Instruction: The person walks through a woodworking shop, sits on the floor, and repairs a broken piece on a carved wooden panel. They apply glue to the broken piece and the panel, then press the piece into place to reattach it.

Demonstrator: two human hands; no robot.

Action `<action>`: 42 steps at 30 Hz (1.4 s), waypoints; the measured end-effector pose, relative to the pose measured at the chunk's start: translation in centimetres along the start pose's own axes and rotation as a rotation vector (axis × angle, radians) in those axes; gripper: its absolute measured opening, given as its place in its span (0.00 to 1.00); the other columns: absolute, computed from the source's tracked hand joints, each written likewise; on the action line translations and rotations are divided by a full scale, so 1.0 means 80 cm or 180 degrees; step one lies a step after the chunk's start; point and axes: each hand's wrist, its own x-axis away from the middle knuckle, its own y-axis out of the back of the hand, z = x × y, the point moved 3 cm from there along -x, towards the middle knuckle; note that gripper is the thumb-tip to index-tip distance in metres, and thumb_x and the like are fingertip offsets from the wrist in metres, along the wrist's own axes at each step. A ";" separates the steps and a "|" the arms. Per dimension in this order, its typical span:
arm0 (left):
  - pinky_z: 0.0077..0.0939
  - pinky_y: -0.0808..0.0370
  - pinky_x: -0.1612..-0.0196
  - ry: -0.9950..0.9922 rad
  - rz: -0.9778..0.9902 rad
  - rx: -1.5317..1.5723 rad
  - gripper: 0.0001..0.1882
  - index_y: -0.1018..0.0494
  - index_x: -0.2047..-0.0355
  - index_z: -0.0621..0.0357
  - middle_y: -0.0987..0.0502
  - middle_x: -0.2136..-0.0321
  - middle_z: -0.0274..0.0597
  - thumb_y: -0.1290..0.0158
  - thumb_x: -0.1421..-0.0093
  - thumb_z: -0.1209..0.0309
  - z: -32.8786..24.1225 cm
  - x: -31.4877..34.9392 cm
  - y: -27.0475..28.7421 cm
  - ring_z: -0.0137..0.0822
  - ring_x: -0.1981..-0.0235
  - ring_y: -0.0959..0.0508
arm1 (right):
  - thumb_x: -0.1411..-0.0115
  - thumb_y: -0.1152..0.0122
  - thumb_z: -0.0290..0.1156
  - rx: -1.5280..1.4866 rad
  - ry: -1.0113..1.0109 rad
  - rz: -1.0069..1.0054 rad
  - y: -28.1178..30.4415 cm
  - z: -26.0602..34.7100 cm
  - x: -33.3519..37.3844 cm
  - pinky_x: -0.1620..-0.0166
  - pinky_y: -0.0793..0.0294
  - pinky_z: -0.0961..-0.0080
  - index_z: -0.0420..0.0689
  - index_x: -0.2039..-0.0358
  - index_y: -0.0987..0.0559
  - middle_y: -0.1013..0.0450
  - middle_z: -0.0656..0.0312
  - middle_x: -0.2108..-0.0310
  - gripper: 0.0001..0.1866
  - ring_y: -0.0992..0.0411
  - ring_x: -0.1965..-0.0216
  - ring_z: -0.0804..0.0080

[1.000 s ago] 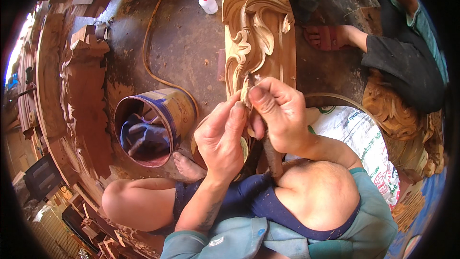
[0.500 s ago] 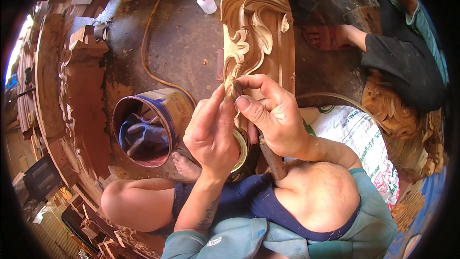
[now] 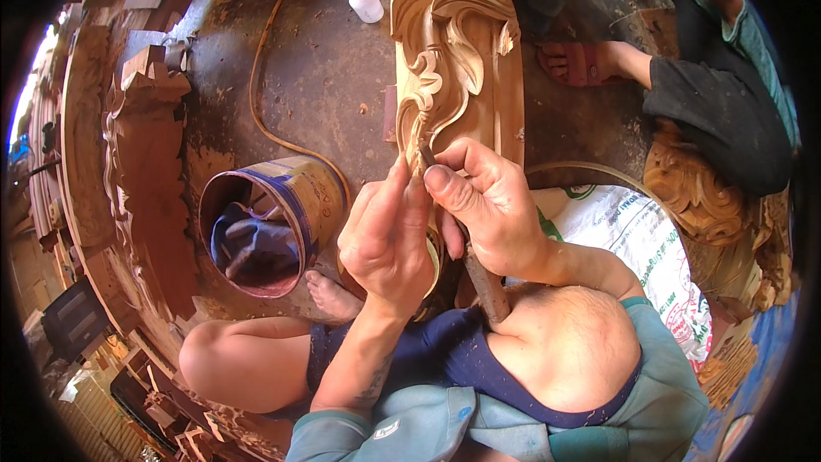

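Observation:
A long, pale carved wooden board [image 3: 466,94] with scrolls and leaf shapes runs from the far edge toward my lap. My right hand [image 3: 492,210] is closed around a carving chisel [image 3: 489,287], thumb and forefinger pinching it close to its dark tip. That tip meets the carved scroll at the near part of the board. The chisel's thick rear end reaches back to my thigh. My left hand [image 3: 386,244] has its fingers drawn together, fingertips pressed on the wood just left of the chisel tip. The board's near end is hidden beneath my hands.
Left of my hands, a tipped bucket [image 3: 321,197] holds dark cloth. A red-capped white bottle [image 3: 366,5] stands beyond, past a cable [image 3: 256,94]. On the right lie a white printed sack [image 3: 624,248] and a carved block [image 3: 697,184]; another person's sandalled foot [image 3: 577,62] is near the board.
Both hands have shifted slightly toward me and to the right. More of the chisel tip and the carving beneath it now shows. The whole view has moved a little.

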 end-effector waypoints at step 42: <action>0.15 0.35 0.73 0.2381 0.0175 0.2145 0.18 0.29 0.49 0.73 0.27 0.73 0.32 0.49 0.34 0.71 0.022 0.000 -0.005 0.21 0.76 0.31 | 0.29 0.58 0.46 -0.0183 -0.0495 -0.0758 0.120 -0.003 0.000 0.84 0.41 0.79 0.36 0.68 0.26 0.38 0.62 0.91 0.24 0.39 0.90 0.74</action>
